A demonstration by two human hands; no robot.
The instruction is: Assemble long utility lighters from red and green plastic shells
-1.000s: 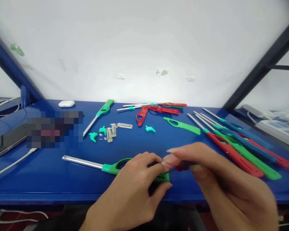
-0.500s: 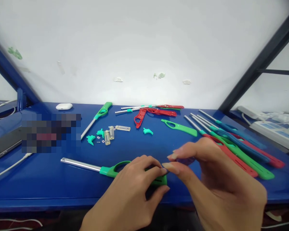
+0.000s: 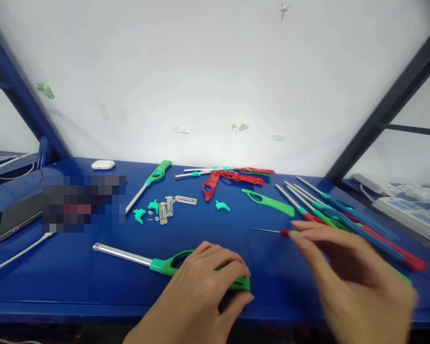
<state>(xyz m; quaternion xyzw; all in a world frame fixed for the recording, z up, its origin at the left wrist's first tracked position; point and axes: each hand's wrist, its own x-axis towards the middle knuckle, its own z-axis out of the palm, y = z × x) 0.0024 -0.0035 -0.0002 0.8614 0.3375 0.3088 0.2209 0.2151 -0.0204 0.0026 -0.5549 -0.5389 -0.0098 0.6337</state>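
My left hand is wrapped over the handle of a green gas lighter, which lies near the table's front edge with its silver tube pointing left. Much of that handle is hidden under my fingers. To the right, my right hand, partly blurred, pinches the red handle of a thin screwdriver. Its narrow shaft points left, above the blue table and clear of the lighter. A loose green handle half lies beyond the screwdriver.
Several lighters lie in a row at right. Behind are red opened casings and another green lighter. Turquoise triggers, clear fuel tanks and tiny parts sit mid-left. A phone, cable and white earbud case are left.
My right hand has moved away from the lighter's handle end, to the right, and the screwdriver now shows in its fingers. My left hand stays on the lighter. The view has tilted slightly.
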